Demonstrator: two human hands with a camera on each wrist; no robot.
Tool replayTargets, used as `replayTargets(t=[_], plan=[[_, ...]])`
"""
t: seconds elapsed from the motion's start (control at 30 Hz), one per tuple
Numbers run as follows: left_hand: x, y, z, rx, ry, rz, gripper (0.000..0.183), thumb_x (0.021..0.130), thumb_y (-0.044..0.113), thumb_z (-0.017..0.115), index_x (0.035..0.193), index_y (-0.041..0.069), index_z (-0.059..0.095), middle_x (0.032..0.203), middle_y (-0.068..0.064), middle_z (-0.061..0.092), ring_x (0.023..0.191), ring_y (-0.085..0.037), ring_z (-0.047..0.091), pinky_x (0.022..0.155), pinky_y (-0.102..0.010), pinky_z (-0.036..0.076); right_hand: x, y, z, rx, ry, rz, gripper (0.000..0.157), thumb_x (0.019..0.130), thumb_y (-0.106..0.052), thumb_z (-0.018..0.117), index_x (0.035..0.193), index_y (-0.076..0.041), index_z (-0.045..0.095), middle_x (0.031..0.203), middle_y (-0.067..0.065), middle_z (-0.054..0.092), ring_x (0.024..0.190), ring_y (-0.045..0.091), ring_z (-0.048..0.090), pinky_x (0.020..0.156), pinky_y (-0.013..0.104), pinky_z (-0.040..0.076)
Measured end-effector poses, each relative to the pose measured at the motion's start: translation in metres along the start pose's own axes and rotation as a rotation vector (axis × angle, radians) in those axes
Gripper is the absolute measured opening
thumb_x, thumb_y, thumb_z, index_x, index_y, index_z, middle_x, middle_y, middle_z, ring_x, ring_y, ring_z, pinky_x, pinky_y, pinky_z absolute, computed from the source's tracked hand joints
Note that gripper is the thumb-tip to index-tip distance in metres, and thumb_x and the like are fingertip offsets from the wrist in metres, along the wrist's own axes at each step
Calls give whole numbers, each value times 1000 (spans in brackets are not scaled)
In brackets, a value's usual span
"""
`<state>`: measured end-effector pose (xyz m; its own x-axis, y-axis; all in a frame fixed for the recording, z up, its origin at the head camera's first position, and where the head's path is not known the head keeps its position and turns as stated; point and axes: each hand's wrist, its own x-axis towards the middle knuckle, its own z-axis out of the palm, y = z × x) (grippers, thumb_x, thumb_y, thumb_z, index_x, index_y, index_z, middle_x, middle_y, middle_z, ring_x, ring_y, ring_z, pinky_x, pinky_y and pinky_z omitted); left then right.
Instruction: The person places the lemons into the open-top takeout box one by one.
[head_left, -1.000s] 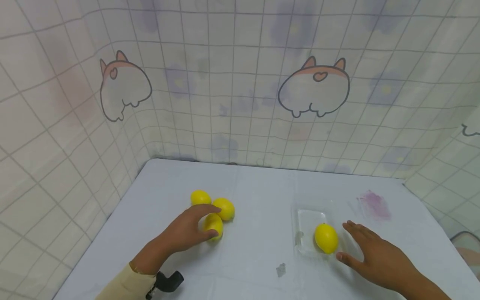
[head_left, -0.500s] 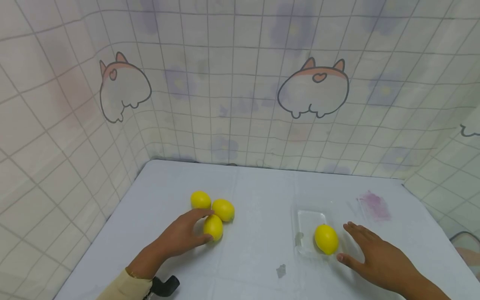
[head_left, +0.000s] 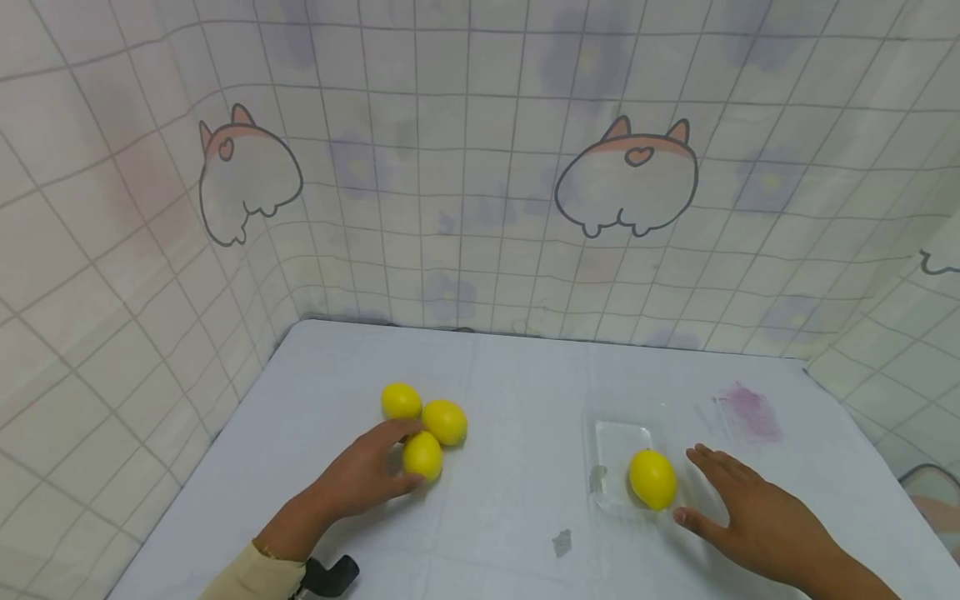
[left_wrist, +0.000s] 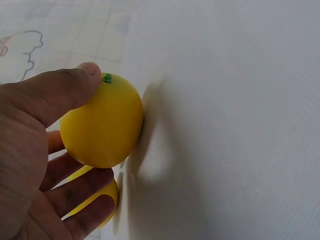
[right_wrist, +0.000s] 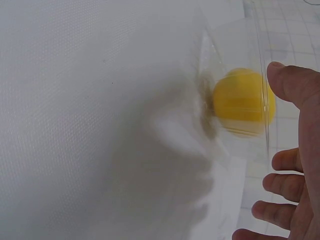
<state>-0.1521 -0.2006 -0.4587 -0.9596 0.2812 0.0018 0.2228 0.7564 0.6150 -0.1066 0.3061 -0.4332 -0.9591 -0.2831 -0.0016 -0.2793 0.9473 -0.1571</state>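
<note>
My left hand [head_left: 356,479] pinches the nearest of three yellow lemons on the left of the table. In the left wrist view its thumb presses that lemon [left_wrist: 107,125] near the green stem end, with fingertips at the opposite end. Just behind it lie a second lemon [head_left: 446,422] and a third lemon [head_left: 401,401]. On the right, one more lemon [head_left: 653,479] sits inside a clear plastic container [head_left: 624,427]. Beside the container's right side is my right hand [head_left: 772,521], thumb and fingers spread apart, holding nothing. The right wrist view shows this lemon [right_wrist: 240,102] through the container's clear wall.
A white-covered table [head_left: 517,500] carries everything. Behind it rises a grid-patterned curtain [head_left: 495,192] with cartoon animals. A pinkish stain [head_left: 750,410] marks the back right and a grey patch [head_left: 562,542] the front. A black curved piece [head_left: 330,577] is at my left wrist.
My left hand has drawn back slightly toward the left and closed in on the nearest lemon, which has shifted a little left; its neighbour moved slightly too. The right hand stays in place.
</note>
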Motion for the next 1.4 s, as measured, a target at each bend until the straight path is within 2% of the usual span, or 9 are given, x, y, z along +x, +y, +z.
replayTargets(t=[0.13,0.47,0.77,1.13,1.4], plan=[[0,0,1,-1,-5,-6,74,79,26,90,144,16,56,148,0,54,138,-25,49,115,-50,39,-1,0,0,3,-2,2,96,87,-78,58,151,-7,47,151,21,49,132,44,50,87,65,53],[-2,0,-1,-17,-13,25,73,80,26,90,144,16,57,142,2,58,122,-20,58,104,-46,49,-2,0,0,13,4,-8,95,88,-76,58,151,-7,47,151,21,49,131,44,51,85,65,54],[-3,2,-5,-18,-13,20,71,79,26,90,142,16,59,142,1,58,122,-23,58,104,-47,49,-1,-2,-2,16,15,-16,93,88,-75,59,151,-7,47,151,21,48,132,45,50,86,66,53],[-1,11,-13,-20,6,80,70,81,27,89,143,13,58,142,0,58,123,-22,58,106,-47,48,-1,0,0,9,4,-8,95,88,-77,58,151,-7,47,152,21,48,132,46,50,87,66,53],[7,25,-16,-4,27,132,74,80,26,90,144,10,57,145,-1,56,127,-22,57,109,-46,46,-2,2,1,11,20,-8,94,88,-76,59,151,-8,47,151,21,49,131,44,52,86,65,53]])
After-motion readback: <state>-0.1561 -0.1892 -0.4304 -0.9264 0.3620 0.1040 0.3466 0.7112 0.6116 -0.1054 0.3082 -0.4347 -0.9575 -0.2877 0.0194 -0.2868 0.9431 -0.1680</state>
